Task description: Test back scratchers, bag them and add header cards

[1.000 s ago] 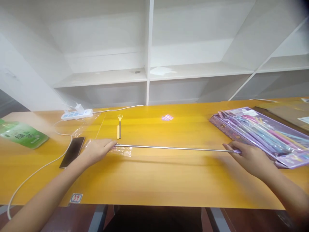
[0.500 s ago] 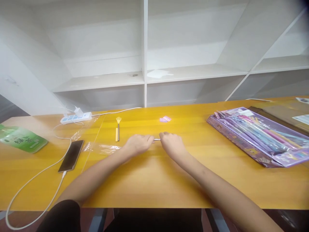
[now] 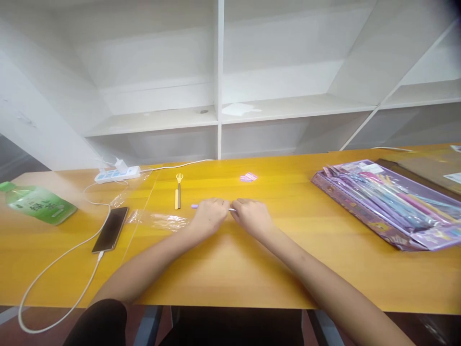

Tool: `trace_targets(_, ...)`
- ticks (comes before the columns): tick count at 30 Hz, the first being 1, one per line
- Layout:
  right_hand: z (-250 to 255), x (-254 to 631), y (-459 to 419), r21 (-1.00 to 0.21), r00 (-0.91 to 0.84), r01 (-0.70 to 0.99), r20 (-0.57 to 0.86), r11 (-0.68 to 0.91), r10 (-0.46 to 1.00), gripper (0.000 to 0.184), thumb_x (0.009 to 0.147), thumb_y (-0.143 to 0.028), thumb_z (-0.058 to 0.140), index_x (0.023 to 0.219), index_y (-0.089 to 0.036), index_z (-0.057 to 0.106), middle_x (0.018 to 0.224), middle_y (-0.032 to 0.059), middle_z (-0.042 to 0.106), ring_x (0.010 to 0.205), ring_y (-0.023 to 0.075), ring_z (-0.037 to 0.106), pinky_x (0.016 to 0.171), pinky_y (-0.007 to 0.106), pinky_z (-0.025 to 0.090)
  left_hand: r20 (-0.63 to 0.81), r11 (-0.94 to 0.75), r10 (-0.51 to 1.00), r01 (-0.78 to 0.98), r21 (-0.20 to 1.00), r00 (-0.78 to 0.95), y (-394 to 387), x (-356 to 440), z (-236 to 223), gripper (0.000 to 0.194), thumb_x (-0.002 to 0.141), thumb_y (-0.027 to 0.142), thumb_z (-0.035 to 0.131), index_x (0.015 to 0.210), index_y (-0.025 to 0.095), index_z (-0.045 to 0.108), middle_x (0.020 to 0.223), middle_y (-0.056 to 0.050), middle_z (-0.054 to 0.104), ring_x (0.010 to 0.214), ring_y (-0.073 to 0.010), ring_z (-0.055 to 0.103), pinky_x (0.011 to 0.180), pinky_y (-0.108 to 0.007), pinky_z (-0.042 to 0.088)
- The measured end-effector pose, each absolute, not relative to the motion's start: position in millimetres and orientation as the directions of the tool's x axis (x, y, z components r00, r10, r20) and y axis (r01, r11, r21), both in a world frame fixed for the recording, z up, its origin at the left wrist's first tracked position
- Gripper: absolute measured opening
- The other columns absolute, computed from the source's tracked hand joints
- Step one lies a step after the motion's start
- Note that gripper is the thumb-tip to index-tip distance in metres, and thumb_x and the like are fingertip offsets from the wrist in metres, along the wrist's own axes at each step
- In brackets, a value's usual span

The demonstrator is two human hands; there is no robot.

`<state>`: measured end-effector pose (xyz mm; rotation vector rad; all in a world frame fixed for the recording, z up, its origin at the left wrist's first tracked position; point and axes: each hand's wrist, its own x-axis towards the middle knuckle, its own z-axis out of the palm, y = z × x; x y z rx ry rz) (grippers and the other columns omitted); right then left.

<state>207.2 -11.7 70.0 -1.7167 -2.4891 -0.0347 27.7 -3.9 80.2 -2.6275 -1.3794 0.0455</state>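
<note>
Both my hands are closed around a slim stick with a purple end (image 3: 195,206) and a silvery middle, held level just above the table or on it; I cannot tell which. My left hand (image 3: 212,216) wraps the purple side, whose tip sticks out to the left. Close beside it, my right hand (image 3: 251,216) grips the other end, which its fingers hide. Only a short bit of silvery shaft shows between the two fists. Farther left lies a small yellow claw-headed stick (image 3: 179,186) with a dark shaft, next to a short yellow rod (image 3: 176,199).
Pink-purple paper pieces (image 3: 248,177) lie ahead. Clear plastic wrappers (image 3: 169,222), a phone (image 3: 110,229) on a white cable, a power strip (image 3: 118,175) and a green bottle (image 3: 42,204) are left. A purple box of wrapped sticks (image 3: 374,204) and a cardboard box (image 3: 425,166) stand right.
My hands have come slightly closer together, the right one moving left. The stick's purple end now shows beyond my left hand. The whole view has shifted a little.
</note>
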Motion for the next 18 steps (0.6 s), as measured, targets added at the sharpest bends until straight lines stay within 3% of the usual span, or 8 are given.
trace_targets(5, 66, 204, -15, -0.027, -0.378, 0.925, 0.064, 0.38, 0.924, 0.03, 0.109, -0.03, 0.045, 0.099, -0.02, 0.072, 0.093, 0.0091, 0.077, 0.078, 0.0191, 0.069, 0.061, 0.03, 0.026, -0.023, -0.564, 0.823, 0.811, -0.154, 0.568, -9, 36, 85, 0.021, 0.099, 0.007, 0.05, 0.106, 0.013, 0.069, 0.096, -0.016, 0.076, 0.093, -0.0285, 0.075, 0.076, -0.035, 0.054)
trace_targets(10, 64, 223, -11, 0.002, -0.366, 0.93, 0.049, 0.367, 0.929, 0.023, 0.101, -0.015, 0.049, 0.094, -0.02, 0.07, 0.082, 0.0072, 0.075, 0.067, 0.018, 0.063, 0.061, 0.03, 0.025, -0.069, -0.535, 0.844, 0.825, -0.181, 0.532, 3, 17, 87, 0.021, 0.096, 0.008, 0.054, 0.103, 0.016, 0.073, 0.092, -0.015, 0.077, 0.089, -0.0281, 0.077, 0.075, -0.034, 0.054)
trace_targets(15, 49, 363, -7, 0.048, -0.291, 0.957, 0.148, 0.287, 0.945, 0.025, 0.091, -0.008, 0.048, 0.071, -0.021, 0.057, 0.063, 0.0065, 0.062, 0.062, 0.0191, 0.052, 0.064, 0.033, 0.027, 0.0, -0.352, 0.93, 0.89, -0.289, 0.368, 20, -95, 98, 0.024, 0.089, 0.006, 0.053, 0.091, 0.016, 0.074, 0.085, -0.015, 0.076, 0.081, -0.0292, 0.075, 0.068, -0.033, 0.049)
trace_targets(18, 31, 447, -19, 0.047, -0.333, 0.943, 0.214, 0.331, 0.918, 0.03, 0.086, -0.005, 0.043, 0.063, -0.024, 0.044, 0.058, 0.0075, 0.054, 0.062, 0.0207, 0.049, 0.066, 0.035, 0.03, 0.014, -0.329, 0.933, 0.866, -0.377, 0.36, 14, -154, 97, 0.025, 0.089, 0.008, 0.051, 0.09, 0.018, 0.073, 0.077, -0.012, 0.074, 0.069, -0.0268, 0.071, 0.06, -0.03, 0.042)
